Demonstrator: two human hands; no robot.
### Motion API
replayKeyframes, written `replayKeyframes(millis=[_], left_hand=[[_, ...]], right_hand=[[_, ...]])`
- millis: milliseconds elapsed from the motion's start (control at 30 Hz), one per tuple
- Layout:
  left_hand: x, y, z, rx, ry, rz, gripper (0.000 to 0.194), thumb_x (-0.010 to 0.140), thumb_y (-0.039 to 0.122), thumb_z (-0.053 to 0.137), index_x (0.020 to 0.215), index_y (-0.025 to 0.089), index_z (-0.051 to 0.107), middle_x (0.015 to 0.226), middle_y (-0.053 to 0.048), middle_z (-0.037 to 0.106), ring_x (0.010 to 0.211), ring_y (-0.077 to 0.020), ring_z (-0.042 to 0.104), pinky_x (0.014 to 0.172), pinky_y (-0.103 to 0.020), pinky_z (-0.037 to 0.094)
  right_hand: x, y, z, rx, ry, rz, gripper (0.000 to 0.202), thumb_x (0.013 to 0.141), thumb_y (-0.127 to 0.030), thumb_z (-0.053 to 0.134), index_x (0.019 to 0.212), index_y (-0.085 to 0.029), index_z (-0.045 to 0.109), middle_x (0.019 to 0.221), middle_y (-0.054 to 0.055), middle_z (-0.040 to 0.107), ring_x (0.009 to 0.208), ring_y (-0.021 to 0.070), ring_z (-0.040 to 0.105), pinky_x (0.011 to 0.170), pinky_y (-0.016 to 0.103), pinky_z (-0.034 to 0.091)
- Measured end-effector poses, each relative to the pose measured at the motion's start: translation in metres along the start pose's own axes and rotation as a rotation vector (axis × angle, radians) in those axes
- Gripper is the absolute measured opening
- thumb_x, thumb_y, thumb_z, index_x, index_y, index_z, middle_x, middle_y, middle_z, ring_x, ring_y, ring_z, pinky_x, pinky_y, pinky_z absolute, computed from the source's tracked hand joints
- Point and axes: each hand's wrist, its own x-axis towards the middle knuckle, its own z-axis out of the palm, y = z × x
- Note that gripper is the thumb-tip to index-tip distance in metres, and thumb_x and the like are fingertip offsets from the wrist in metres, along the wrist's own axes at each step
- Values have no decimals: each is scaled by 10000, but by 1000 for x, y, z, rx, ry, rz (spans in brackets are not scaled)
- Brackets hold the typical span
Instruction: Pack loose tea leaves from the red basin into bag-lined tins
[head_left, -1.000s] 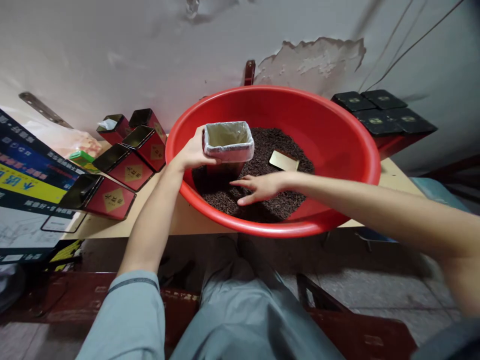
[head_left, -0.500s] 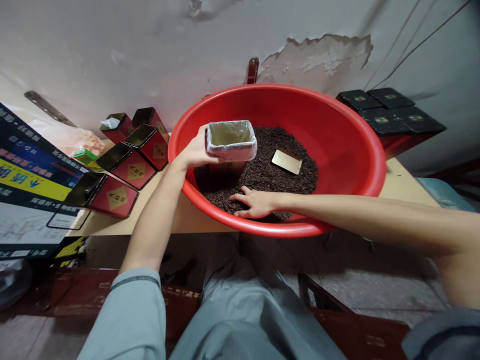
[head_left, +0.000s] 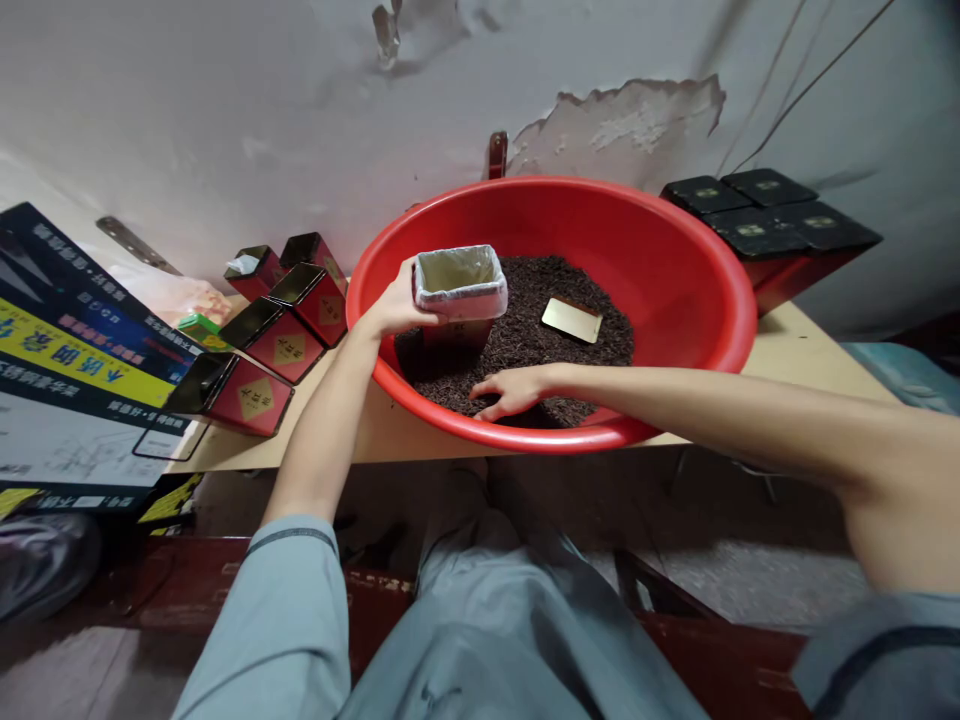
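My left hand (head_left: 401, 300) is closed around the side of a tea tin (head_left: 459, 332), upright in the red basin. A clear plastic liner (head_left: 465, 303) is folded over the tin's open rim. Dark loose tea leaves (head_left: 517, 340) lie in the basin (head_left: 675, 300). Down at the near side of the leaves is my right hand (head_left: 517, 388), its thumb and fingers apart and slightly curved; some fingertips are hidden. A gold-coloured tin lid (head_left: 572, 320) rests on the leaves, beyond my right hand.
Several red tea tins (head_left: 289, 350) stand to the left on the wooden table (head_left: 814, 365). More tins with black lids (head_left: 769, 215) are grouped at the right, near the wall. A printed cardboard box (head_left: 82, 370) is at the far left. Below the table is a dark red bench (head_left: 165, 580).
My right hand has tilted, its fingers now curving down into the tea leaves instead of spread over them. My left hand still holds the tin. The view has shifted slightly.
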Motion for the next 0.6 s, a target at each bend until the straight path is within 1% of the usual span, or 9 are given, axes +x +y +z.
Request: replayKeyframes(millis=[67,133,267,333,433,533,600], left_hand=[[-1,1,0,-5,-1,-10,1285,467,540,1025,1524,173,393,1503,-209,550,1461,-446,515,1269,-559,366],[-2,0,0,-5,2,-20,1306,459,550,1025,1535,174,387,1509,-213,547,1466,-452,511,1275,-564,355],[0,-3,-1,2,-3,-16,1319,455,562,1022,1548,190,384,1518,-215,540,1481,-461,493,1282,-587,331],[1,-5,-1,2,-11,-12,1317,460,564,1021,1549,192,383,1519,-214,538,1487,-459,485,1283,-591,326],[2,-7,-2,-5,-16,-11,1313,461,557,1026,1546,189,384,1527,-213,532,1492,-456,480,1288,-584,321],[2,-9,-2,-16,-21,-8,1314,461,548,1031,1544,183,382,1534,-215,524,1498,-457,472,1295,-581,310],[3,-10,-2,-19,-26,-6,1325,453,543,1035,1545,181,377,1535,-215,522,1503,-459,466,1299,-584,303]], right_hand=[[2,3,-2,31,-22,-42,846,939,-607,625,1622,-122,506,1633,158,537,1485,345,540,1229,403,428],[3,7,-4,54,-29,-48,860,896,-625,667,1598,-144,544,1606,142,573,1462,347,565,1217,413,445],[5,10,-4,140,-43,-4,937,877,-637,690,1635,-125,489,1674,146,482,1528,353,490,1268,438,390],[5,13,-4,203,-52,1,963,860,-650,710,1635,-122,489,1678,145,476,1532,356,484,1274,438,386],[3,18,-3,296,-51,2,1024,759,-687,803,1594,-149,554,1651,133,519,1525,376,489,1271,448,397],[2,26,1,391,-41,28,1131,671,-739,846,1606,-180,541,1688,118,471,1554,371,450,1276,448,393],[2,30,6,442,-2,24,1153,630,-743,865,1590,-180,561,1660,136,507,1512,375,508,1235,457,451]])
